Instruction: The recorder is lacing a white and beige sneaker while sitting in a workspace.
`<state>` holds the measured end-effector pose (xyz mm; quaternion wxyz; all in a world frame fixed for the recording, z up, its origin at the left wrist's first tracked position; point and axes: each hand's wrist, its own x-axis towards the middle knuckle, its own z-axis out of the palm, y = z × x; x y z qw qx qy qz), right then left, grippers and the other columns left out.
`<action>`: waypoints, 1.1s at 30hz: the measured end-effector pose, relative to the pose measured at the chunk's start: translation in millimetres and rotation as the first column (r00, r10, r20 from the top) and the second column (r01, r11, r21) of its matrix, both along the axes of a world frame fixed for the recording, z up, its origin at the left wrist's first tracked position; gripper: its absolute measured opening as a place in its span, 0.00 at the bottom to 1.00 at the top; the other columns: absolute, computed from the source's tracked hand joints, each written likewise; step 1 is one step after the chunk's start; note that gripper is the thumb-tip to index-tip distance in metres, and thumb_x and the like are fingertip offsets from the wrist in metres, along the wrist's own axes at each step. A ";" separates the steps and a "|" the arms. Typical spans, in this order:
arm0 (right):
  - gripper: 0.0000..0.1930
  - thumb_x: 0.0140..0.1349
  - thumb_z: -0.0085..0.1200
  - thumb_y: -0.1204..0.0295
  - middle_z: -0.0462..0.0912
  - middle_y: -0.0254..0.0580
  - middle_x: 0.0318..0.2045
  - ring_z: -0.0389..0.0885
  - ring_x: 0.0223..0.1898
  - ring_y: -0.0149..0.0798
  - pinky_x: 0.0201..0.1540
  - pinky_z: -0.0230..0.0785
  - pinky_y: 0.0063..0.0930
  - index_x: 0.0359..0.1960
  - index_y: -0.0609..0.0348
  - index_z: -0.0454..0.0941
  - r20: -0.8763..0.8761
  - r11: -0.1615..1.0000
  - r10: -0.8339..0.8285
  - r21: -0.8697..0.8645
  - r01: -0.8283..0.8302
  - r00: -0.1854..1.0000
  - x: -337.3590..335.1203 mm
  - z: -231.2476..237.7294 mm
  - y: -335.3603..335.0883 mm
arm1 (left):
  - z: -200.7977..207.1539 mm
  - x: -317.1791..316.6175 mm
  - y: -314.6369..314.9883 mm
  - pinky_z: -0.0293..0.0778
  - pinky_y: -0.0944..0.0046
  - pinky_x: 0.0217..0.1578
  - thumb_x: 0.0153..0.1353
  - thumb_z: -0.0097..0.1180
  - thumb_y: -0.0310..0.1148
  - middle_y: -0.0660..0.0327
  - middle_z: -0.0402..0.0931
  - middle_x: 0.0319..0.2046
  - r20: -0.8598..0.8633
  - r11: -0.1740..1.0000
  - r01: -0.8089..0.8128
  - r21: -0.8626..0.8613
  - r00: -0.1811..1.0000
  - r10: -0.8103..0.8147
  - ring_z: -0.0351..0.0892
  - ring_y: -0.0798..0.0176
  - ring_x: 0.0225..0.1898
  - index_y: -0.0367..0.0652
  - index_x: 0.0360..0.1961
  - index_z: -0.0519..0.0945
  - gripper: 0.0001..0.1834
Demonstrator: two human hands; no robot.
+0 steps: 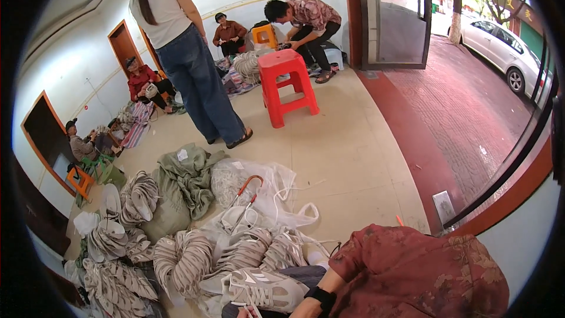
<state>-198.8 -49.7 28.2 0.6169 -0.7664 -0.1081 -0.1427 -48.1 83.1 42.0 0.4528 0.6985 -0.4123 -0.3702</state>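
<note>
A pale grey lace-up sneaker upper (265, 291) lies over dark-clothed legs at the bottom of the view. Fingers of my left hand (242, 313) barely show at the lower edge, pinched round a white shoelace (253, 311) beside the upper. My right forearm comes down from a dark red patterned sleeve (412, 277), with a black band (322, 300) at the wrist. Close to the upper's right side is my right hand (301, 310), its fingers cut off by the edge. Stacked shoe uppers (188, 262) lie just beyond.
More uppers (115, 280) are heaped at left. Beyond them lie a green cloth sack (185, 182), a clear plastic bag (276, 188) and an umbrella with a curved handle (250, 185). A red stool (285, 85) stands near a standing person (194, 65). Several seated people work along the walls.
</note>
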 end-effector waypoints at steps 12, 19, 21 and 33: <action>0.09 0.65 0.56 0.69 0.80 0.47 0.28 0.76 0.24 0.43 0.27 0.71 0.37 0.36 0.62 0.81 0.244 0.993 0.096 -0.086 -0.077 0.965 -4.0 25.4 9.7 | -15.3 30.8 30.3 0.73 0.67 0.40 0.69 0.50 0.32 0.57 0.79 0.36 0.144 1.000 -0.002 0.004 0.990 0.001 0.78 0.63 0.37 0.33 0.46 0.78 0.13; 0.10 0.66 0.56 0.69 0.78 0.47 0.35 0.77 0.31 0.47 0.34 0.71 0.40 0.41 0.63 0.79 0.320 0.972 -0.174 -0.093 0.214 0.931 -3.3 45.7 2.1 | -19.9 54.6 54.3 0.73 0.67 0.41 0.69 0.50 0.32 0.56 0.79 0.37 0.227 1.000 0.000 0.018 0.974 -0.004 0.78 0.63 0.37 0.33 0.47 0.77 0.13; 0.09 0.58 0.54 0.74 0.76 0.49 0.36 0.76 0.36 0.53 0.36 0.69 0.44 0.40 0.63 0.74 0.329 0.928 -0.314 -0.090 0.361 0.890 4.3 23.4 -16.1 | -23.7 61.0 60.5 0.73 0.67 0.41 0.69 0.50 0.32 0.56 0.79 0.37 0.246 1.000 -0.001 0.024 0.969 -0.005 0.78 0.63 0.37 0.33 0.47 0.77 0.13; 0.13 0.49 0.56 0.77 0.69 0.49 0.36 0.75 0.36 0.58 0.34 0.66 0.51 0.35 0.64 0.67 0.208 0.636 -0.455 -0.605 0.479 0.866 15.1 -51.2 -76.6 | -40.0 83.0 75.7 0.73 0.67 0.43 0.69 0.50 0.32 0.56 0.79 0.38 0.357 1.000 0.010 0.003 0.934 -0.010 0.78 0.62 0.38 0.33 0.48 0.77 0.14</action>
